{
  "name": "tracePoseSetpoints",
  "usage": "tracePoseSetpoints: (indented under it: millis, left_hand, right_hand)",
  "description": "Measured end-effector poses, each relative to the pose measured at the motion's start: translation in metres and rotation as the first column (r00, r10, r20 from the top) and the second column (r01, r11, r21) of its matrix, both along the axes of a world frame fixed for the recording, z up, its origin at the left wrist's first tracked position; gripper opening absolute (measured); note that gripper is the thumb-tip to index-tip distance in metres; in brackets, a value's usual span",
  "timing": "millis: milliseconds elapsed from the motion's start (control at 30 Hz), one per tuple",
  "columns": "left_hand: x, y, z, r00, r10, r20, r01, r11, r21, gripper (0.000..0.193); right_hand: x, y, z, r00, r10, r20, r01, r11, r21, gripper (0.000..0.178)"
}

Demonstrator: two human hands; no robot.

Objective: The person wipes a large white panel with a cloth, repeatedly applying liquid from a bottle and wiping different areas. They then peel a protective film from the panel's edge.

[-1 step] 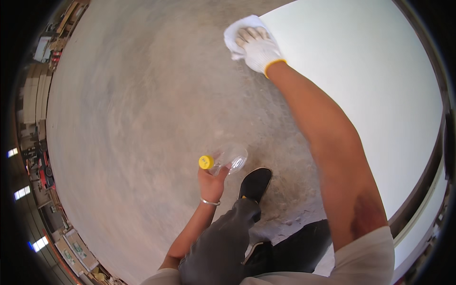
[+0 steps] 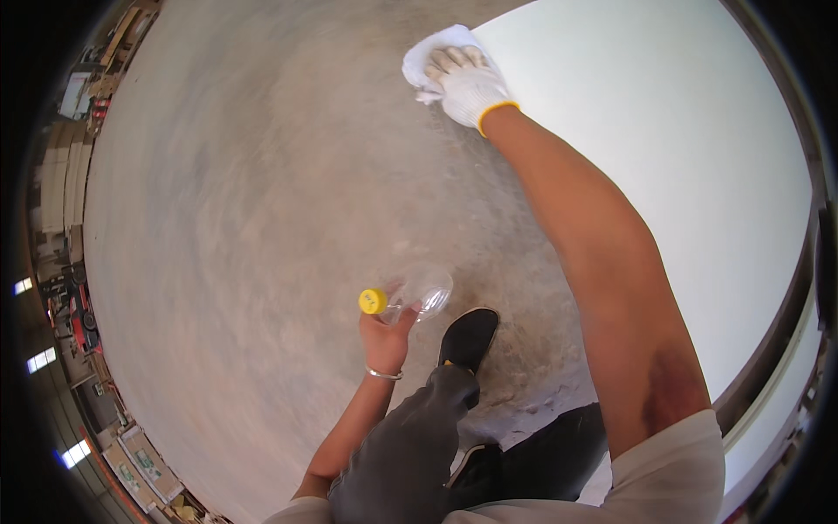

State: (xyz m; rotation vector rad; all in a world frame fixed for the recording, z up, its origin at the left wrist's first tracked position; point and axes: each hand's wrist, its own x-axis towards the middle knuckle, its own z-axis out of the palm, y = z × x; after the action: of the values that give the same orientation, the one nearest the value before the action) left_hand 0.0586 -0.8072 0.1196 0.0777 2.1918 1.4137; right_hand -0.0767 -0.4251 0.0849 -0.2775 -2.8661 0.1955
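My right hand [image 2: 467, 83] wears a white knitted glove with a yellow cuff and reaches far out. Its fingers are spread over a folded white cloth [image 2: 419, 63], holding it at the far left corner of a large white board [image 2: 655, 166]. Part of the cloth sticks out past the board's left edge. Low in the middle, my bare left hand [image 2: 387, 339], with a silver bangle at the wrist, is closed around a clear plastic bottle [image 2: 434, 293] with a yellow cap [image 2: 373, 301]. The bottle is tilted, and some of my fingers show through it.
Grey concrete floor [image 2: 236, 201] spreads to the left of the board. My feet in dark shoes [image 2: 470, 339] stand close to its left side. Stacked panels [image 2: 65, 179] and cardboard boxes [image 2: 144, 463] line the far left. A dark edge [image 2: 759, 375] runs along the board's right side.
The whole view has shifted slightly, so things sit a little further left. My right hand stays on the cloth at the corner, and my left hand still holds the bottle.
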Motion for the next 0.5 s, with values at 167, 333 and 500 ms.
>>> tracePoseSetpoints:
  millis: [167, 333, 500]
  left_hand:
    - [0.0, -0.011, 0.002, 0.996, 0.083, -0.032, -0.079, 0.991, 0.106, 0.049]
    - [-0.002, -0.008, 0.008, 0.996, 0.074, -0.043, -0.069, 0.993, 0.097, 0.055]
    - [-0.006, 0.006, 0.019, 0.999, -0.03, -0.044, 0.035, 0.991, 0.129, 0.052]
  right_hand:
    - [0.084, -0.002, -0.015, 0.982, 0.049, -0.182, -0.043, 0.998, 0.036, 0.048]
    - [0.354, -0.049, 0.026, 0.983, 0.002, 0.184, 0.009, 0.998, -0.055, 0.057]
    - [0.58, -0.109, 0.053, 0.715, -0.208, 0.667, 0.318, 0.947, -0.047, 0.065]
